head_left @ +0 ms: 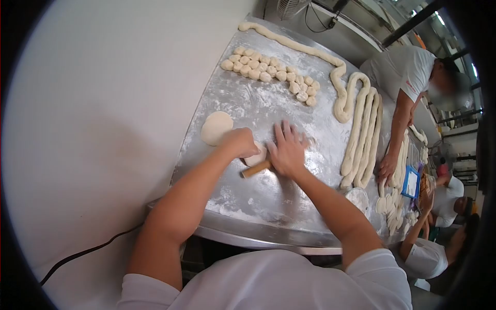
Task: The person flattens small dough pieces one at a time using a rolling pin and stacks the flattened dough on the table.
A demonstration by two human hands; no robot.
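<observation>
My left hand is closed, pinching the edge of a small flattened dough round on the metal table. My right hand lies palm down across a wooden rolling pin, fingers stretched and spread. One end of the pin sticks out toward me beside the dough; most of its length is hidden under the palm. A larger, thin dough wrapper lies flat just beyond my left hand. Farther up the table sits a cluster of small dough pieces.
Long dough ropes lie along the right, one stretching to the far edge. A co-worker's hand touches dough there. Other people work near a blue-framed tray. A white wall borders the left side of the floured table.
</observation>
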